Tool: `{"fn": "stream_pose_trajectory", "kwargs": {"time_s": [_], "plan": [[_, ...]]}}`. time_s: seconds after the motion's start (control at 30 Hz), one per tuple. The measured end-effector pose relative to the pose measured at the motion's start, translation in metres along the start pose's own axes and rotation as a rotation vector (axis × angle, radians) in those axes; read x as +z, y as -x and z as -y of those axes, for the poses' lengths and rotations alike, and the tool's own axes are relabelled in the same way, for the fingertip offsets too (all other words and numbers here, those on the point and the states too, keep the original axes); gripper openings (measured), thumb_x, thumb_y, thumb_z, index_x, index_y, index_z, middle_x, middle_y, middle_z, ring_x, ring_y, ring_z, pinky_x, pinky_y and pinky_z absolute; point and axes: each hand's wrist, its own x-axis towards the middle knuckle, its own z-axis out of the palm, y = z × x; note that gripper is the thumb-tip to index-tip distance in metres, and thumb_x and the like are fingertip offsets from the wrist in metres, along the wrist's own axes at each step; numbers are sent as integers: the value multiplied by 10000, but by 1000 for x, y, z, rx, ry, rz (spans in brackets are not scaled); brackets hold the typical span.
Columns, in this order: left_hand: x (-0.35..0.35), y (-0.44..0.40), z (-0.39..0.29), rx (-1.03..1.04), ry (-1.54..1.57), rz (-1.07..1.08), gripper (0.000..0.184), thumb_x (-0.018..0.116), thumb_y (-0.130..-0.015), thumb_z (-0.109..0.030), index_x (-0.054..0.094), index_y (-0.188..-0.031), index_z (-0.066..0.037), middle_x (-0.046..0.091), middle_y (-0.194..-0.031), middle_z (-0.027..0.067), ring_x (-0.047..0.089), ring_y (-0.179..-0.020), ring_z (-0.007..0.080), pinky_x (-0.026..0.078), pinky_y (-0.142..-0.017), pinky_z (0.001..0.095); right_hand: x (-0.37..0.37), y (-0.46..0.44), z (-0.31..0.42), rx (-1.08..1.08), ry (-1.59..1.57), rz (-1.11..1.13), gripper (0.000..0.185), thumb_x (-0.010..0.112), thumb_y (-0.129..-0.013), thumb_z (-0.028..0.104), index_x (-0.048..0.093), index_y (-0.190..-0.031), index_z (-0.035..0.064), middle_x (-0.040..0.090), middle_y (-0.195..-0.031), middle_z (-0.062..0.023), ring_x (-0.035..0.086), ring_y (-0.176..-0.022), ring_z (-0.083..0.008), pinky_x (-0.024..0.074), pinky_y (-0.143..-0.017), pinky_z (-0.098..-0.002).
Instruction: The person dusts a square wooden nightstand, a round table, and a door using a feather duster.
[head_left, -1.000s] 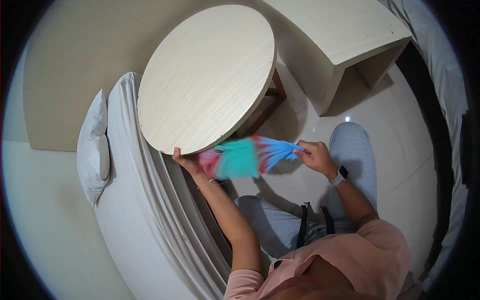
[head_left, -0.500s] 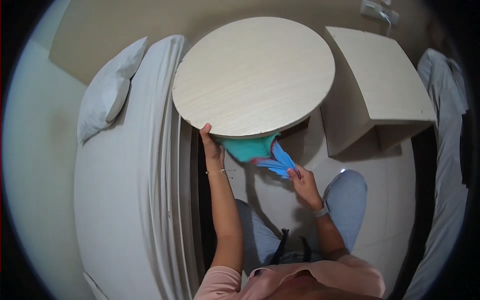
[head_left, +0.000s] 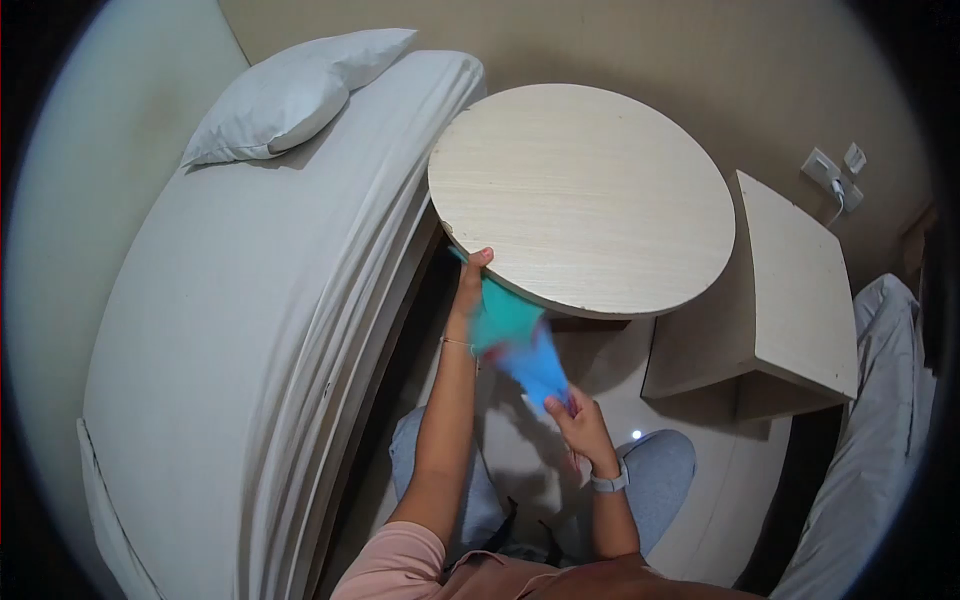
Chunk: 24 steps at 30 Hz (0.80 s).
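Observation:
My left hand grips the near left rim of the round pale wood table, thumb on top and the other fingers underneath, mostly hidden. Closed around the blue handle end of a hand brush is my right hand. Its teal bristle part lies just below the table's near edge, close to my left wrist. Motion smears the brush, and whether it touches the table's underside cannot be made out.
A bed with a white sheet and a pillow runs along the left. On the right stands a pale wood cabinet with an open front, near a wall socket. Grey fabric edges the far right.
The view has swung, so table and bed sit further right and lower. My right hand has moved the brush leftward along the table edge, towards my left hand, which keeps its hold.

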Motion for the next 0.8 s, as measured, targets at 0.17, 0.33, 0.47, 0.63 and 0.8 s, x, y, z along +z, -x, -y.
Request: {"fn": "stream_pose_trajectory", "kwargs": {"time_s": [0.17, 0.33, 0.47, 0.63, 0.8], "plan": [[-18, -9, 11, 93, -158, -93, 645, 575, -696, -373, 388, -1190, -3, 460, -1128, 125, 413, -1055, 232, 328, -905, 313, -9, -2, -18, 144, -112, -39, 349, 567, -826, 247, 509, -1062, -3, 548, -823, -12, 466, -749, -88, 402, -687, -232], [-11, -4, 9, 70, -125, -56, 659, 538, -707, -404, 376, -1197, 6, 437, -1152, 123, 412, -1045, 229, 320, -897, 329, -1, 17, -18, 12, 44, 194, 339, 587, -791, 160, 488, -1076, 5, 558, -826, -27, 467, -738, -88, 413, -675, -244], [11, 2, -1, 101, -241, -136, 699, 533, -691, -404, 334, -1231, -7, 420, -1182, 115, 399, -1087, 247, 323, -905, 349, -42, 31, -50, 35, 243, 70, 252, 576, -780, 182, 496, -955, 19, 579, -725, -127, 568, -682, -220, 432, -621, -302], [11, -3, 5, 133, -136, -142, 753, 545, -652, -401, 300, -1263, -34, 386, -1233, 113, 379, -1134, 258, 307, -939, 363, -72, 45, -142, 171, 658, -22, 167, 491, -790, 172, 490, -885, 34, 582, -722, -197, 576, -701, -364, 452, -619, -416], [21, -5, 6, 232, -139, -106, 751, 536, -650, -408, 296, -1263, -45, 376, -1229, 129, 381, -1125, 268, 336, -908, 374, -67, 48, -151, 317, 850, 101, 204, 465, -770, 155, 491, -923, 23, 586, -752, -213, 579, -722, -376, 452, -647, -463]]}}
